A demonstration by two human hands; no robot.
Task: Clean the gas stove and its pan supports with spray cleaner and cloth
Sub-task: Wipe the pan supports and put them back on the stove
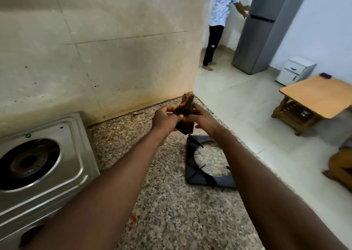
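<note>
Cloth (187, 106), long axis upright, tip up, gripped by left hand (165, 118) and right hand (202, 118).

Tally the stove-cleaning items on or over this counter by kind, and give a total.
Gas stove: 1
Pan support: 1, lying on the counter
Cloth: 1, held by the left hand and the right hand
Total: 3
</note>
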